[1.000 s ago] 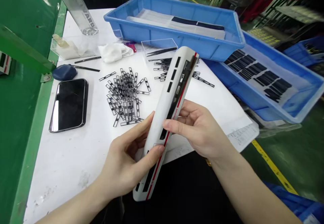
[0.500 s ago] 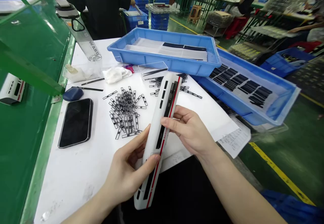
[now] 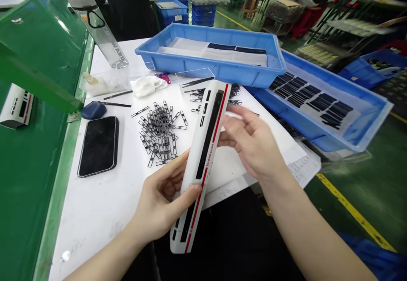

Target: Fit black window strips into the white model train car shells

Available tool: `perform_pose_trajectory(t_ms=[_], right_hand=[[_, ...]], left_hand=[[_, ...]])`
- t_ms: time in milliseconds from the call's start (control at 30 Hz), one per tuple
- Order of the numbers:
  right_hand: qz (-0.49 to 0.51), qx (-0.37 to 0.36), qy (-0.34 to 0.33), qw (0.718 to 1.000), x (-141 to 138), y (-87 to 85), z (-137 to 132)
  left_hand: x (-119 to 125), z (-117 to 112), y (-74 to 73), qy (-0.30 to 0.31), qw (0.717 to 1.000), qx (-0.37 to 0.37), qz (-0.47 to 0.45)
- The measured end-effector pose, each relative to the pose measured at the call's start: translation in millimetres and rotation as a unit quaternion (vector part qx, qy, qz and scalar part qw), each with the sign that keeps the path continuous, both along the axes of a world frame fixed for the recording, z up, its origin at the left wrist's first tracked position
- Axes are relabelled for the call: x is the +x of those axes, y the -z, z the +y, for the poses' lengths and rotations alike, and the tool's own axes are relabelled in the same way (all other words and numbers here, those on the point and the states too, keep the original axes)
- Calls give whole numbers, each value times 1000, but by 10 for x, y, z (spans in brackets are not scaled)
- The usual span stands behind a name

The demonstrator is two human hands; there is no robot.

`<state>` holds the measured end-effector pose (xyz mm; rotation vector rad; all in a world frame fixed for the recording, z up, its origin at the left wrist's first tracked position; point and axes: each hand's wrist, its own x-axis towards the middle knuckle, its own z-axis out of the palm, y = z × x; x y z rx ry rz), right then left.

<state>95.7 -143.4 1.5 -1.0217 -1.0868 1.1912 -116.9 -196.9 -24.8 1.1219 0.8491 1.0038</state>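
My left hand (image 3: 162, 204) grips a long white model train shell (image 3: 203, 154) with a red stripe and black window strips, thumb over its top and fingers under it. The shell points away from me, tilted over the table edge. My right hand (image 3: 251, 143) hovers just right of the shell with fingers spread and slightly blurred, holding nothing. A pile of small black window-frame parts (image 3: 160, 132) lies on the white table (image 3: 95, 213) left of the shell.
A black phone (image 3: 99, 145), a dark blue case (image 3: 93, 110), a white cloth (image 3: 148, 85) and a clear bottle (image 3: 104, 35) lie at the left. Two blue trays (image 3: 216, 71) (image 3: 318, 132) hold sheets and black strips. Another train shell (image 3: 17, 107) rests on the green bench. A person stands behind.
My right hand has let go of the shell and moved up and right, fingers spreading. The shell has rotated so its long black window strip faces me. My left hand keeps its grip.
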Motion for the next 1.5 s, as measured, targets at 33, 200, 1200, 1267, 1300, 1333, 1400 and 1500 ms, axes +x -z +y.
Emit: perform_pose_trajectory(t_ms=[33,200,1200,1267,1300,1333,1400,1500], right_hand=[[-40,42,56,997,26,-18,11],[-270,238,133,924,135,-151,105],[-161,275,78,945,239,-257,45],[-130,261,35,956,274,-292,26],[-126,268,40,954,283,-293,11],[-125,276,57,951,285,-285,-6],[-122,277,101,948,270,-254,-37],[-114,269,181,939,212,-222,-49]], left_hand=[[9,-4,-11,-12,1000,-11,1],[37,-37,-62,-55,998,-40,17],[28,28,4,-24,1000,-5,-18],[22,34,18,-27,999,-5,-23],[20,34,25,-28,999,-7,-28],[18,33,31,-30,999,-10,-34],[17,31,39,-30,998,-17,-44],[24,32,34,-21,999,-10,-48]])
